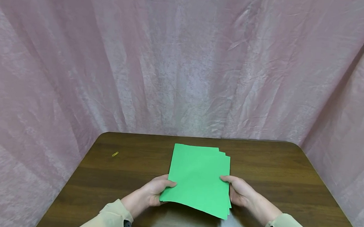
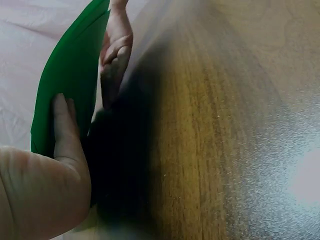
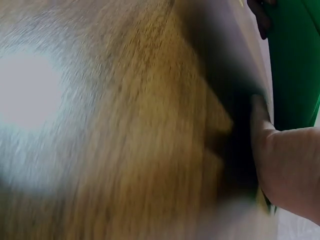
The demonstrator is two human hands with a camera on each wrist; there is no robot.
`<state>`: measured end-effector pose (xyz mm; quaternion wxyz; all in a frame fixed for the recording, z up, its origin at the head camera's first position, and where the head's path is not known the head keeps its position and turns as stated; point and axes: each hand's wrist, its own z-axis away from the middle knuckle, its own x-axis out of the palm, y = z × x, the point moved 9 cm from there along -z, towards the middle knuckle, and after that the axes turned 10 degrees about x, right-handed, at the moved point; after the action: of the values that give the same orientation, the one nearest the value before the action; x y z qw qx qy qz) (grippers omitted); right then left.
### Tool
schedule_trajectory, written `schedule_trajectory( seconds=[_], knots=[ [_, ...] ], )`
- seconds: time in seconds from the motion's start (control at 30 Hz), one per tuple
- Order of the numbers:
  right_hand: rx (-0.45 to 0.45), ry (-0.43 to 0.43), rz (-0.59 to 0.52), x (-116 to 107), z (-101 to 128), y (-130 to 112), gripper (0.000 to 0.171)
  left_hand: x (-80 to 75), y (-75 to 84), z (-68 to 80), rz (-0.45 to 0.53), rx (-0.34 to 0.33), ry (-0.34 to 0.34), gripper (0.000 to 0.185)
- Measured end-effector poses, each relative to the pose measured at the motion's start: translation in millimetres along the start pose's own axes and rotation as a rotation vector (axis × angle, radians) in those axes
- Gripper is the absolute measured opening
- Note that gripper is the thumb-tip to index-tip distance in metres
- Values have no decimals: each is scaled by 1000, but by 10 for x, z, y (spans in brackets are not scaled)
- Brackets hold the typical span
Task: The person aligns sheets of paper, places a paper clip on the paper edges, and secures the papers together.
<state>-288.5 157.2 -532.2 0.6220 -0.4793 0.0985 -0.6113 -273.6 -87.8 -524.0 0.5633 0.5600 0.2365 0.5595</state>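
Note:
Several green sheets of paper point(image 1: 198, 177) form a loose stack, with edges fanned unevenly along the right side. My left hand point(image 1: 156, 190) grips the stack's left edge, thumb on top and fingers beneath. At the right edge my right hand point(image 1: 241, 192) pinches the sheets, its thumb lying over the top one. In the left wrist view the paper point(image 2: 72, 70) bows in a curve, and the left fingers point(image 2: 65, 125) lie along its underside. The stack is held above the table, casting a dark shadow on it.
A small yellow paper clip point(image 1: 115, 154) lies on the brown wooden table point(image 1: 128, 172) at the far left. Pink curtains point(image 1: 185, 65) hang behind the table and along both sides. Light glares off the tabletop near the front.

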Motion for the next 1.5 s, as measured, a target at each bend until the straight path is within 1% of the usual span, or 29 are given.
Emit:
schedule_trajectory(
  seconds=[0.07, 0.13, 0.3, 0.4, 0.5, 0.6, 0.67, 0.83, 1.0, 1.13, 1.3, 1.5],
  knots=[
    [-14, 34, -4, -15, -21, 6, 32, 26, -17, 6, -24, 2, -2, 47],
    [-35, 85, 5, -42, -33, 1, 34, 39, -31, 8, -50, 6, -4, 46],
    [-88, 177, 54, -68, -33, -45, 44, 20, -50, 15, -110, 15, 19, 44],
    [-111, 224, 83, -75, -19, -84, 46, 6, -52, 6, -134, 14, 28, 43],
    [-129, 260, 113, -76, 4, -122, 47, 1, -40, -28, -131, 15, 28, 43],
    [-144, 269, 152, -58, 27, -162, 48, -6, 2, -89, -112, 33, 33, 43],
    [-150, 272, 175, -42, 41, -187, 47, -18, 47, -139, -90, 50, 49, 44],
    [-159, 279, 214, -1, 81, -245, 45, -41, 234, -255, -70, 100, 103, 49],
    [-180, 281, 240, 37, 136, -298, 45, -32, 425, -353, -97, 148, 110, 45],
    [-196, 292, 248, 53, 178, -338, 45, -39, 537, -412, -121, 186, 130, 41],
    [-210, 299, 279, 66, 225, -395, 45, -43, 595, -440, -157, 206, 158, 39],
    [-237, 306, 302, 58, 279, -531, 47, -14, 670, -454, -211, 249, 165, 38]
  ],
)
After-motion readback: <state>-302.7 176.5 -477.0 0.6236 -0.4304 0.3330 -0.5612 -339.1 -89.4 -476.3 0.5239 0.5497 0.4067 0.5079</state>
